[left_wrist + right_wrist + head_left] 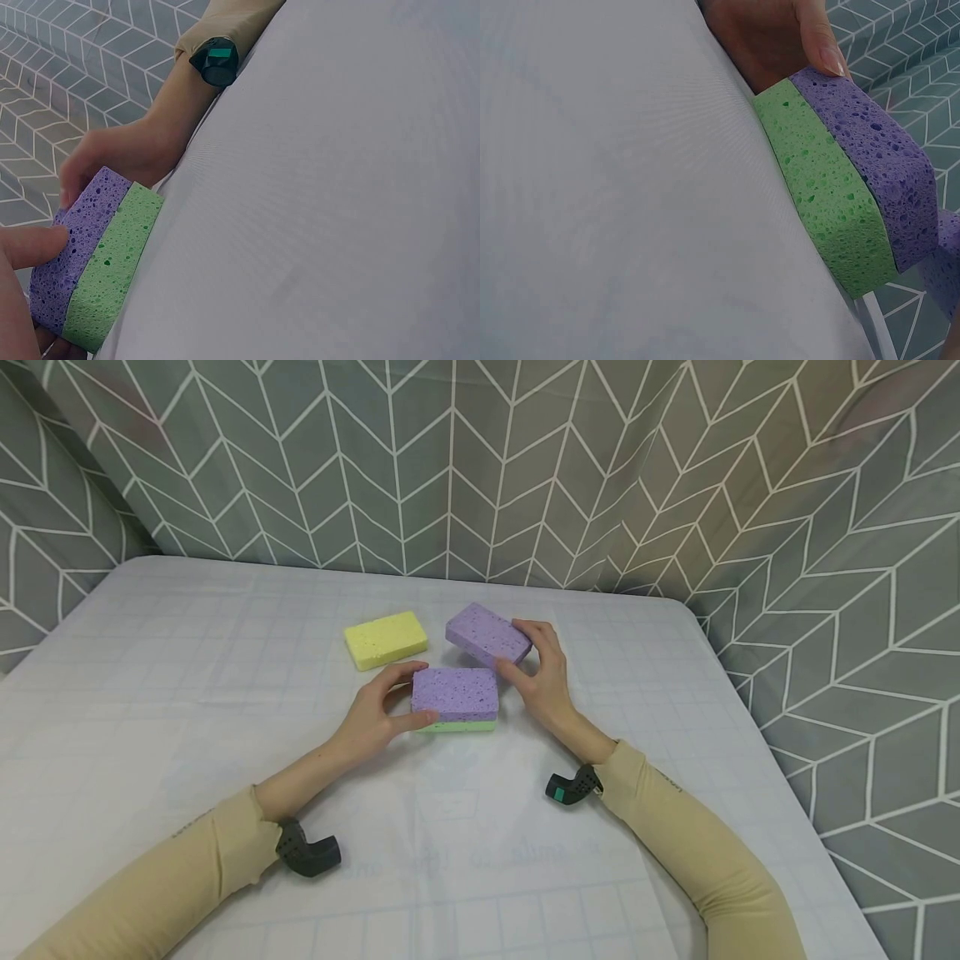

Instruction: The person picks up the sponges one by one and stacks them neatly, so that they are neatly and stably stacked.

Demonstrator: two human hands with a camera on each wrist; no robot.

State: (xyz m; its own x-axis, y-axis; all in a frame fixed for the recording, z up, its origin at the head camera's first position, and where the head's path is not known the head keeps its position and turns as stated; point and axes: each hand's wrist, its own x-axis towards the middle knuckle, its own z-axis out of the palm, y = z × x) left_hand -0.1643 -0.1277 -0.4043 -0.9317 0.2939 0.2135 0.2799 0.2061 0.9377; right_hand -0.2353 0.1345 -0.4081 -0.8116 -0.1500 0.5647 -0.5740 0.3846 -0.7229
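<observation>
A purple sponge (455, 693) lies flat on a green sponge (468, 727), their edges nearly lined up. My left hand (371, 716) holds this stack at its left end, the thumb at the near edge and the fingers at the far side. In the left wrist view the thumb presses the purple layer beside the green sponge (112, 270). Just behind the stack, my right hand (547, 683) grips a second purple sponge (486, 633) by its right end, thumb at the near side; it sits tilted. Only part of that sponge (949, 240) shows in the right wrist view.
A yellow sponge (386, 641) lies behind my left hand, left of the second purple sponge. White cloth with a faint grid covers the table (225, 693). A grey patterned curtain (420, 468) hangs along the back and right side. Each wrist wears a black camera (307, 853).
</observation>
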